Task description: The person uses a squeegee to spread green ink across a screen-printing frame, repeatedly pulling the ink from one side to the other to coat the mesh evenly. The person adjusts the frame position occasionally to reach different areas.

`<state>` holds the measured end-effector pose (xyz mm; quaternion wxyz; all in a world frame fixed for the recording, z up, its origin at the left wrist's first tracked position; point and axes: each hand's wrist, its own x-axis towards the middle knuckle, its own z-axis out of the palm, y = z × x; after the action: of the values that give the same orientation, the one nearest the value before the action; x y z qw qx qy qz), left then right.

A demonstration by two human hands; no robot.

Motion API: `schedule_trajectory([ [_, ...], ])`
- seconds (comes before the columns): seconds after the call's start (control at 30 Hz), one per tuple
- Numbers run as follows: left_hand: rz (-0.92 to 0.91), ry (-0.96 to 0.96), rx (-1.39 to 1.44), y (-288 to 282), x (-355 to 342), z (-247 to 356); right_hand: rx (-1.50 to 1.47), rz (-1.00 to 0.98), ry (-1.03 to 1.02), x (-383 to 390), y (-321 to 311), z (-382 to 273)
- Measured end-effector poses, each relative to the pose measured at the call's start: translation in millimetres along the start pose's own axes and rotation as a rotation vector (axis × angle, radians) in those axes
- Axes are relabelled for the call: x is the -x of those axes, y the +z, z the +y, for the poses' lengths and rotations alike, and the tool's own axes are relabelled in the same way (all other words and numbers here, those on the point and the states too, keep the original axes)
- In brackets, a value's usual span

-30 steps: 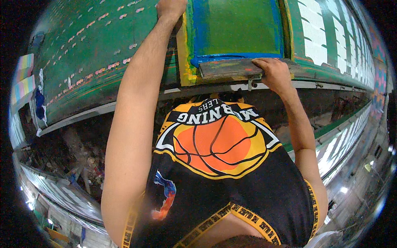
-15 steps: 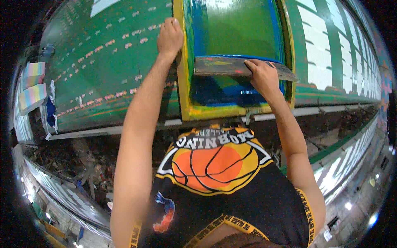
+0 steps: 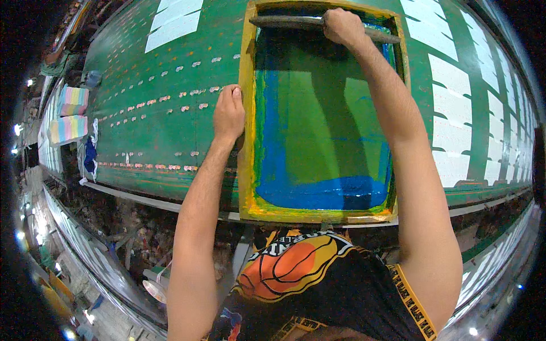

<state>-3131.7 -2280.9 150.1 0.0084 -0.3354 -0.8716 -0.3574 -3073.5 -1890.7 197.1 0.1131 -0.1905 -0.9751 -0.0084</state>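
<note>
A screen-printing frame [image 3: 247, 153] with a yellow-stained rim lies on the long green table [image 3: 170, 139]. Inside it is a green mesh [image 3: 310, 108], with blue ink [image 3: 327, 192] pooled at the near end and streaked along the left side. My right hand [image 3: 344, 27] is closed around a long, flat squeegee [image 3: 290, 23], which lies crosswise at the frame's far end. My left hand [image 3: 229, 116] is closed against the outer left rim of the frame, its thumb upward; its fingertips are partly hidden.
White sheets [image 3: 452, 119] lie in rows on the table to the right, and more white sheets [image 3: 173, 24] at the far left. Rows of small printed marks cross the table's left part. Pastel-striped stacks [image 3: 69, 129] and a dark blue cloth [image 3: 90, 154] sit at its left end.
My right hand has carried the squeegee from the near part of the mesh to the far end. Blue ink now shows pooled near me. My view has shifted; my left hand stays at the rim.
</note>
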Motion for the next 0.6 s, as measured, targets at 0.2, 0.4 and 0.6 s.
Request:
schedule_trajectory([
  [0.2, -0.002, 0.002, -0.016, -5, 3, 3, -0.026, -0.003, -0.038, 23, 8, -9],
  [0.4, -0.035, -0.061, -0.064, -6, 3, 8, -0.095, -0.030, -0.093, 51, -12, -13],
  [0.6, -0.016, -0.042, -0.118, -5, 3, 9, -0.034, -0.001, -0.082, -22, -13, 31],
])
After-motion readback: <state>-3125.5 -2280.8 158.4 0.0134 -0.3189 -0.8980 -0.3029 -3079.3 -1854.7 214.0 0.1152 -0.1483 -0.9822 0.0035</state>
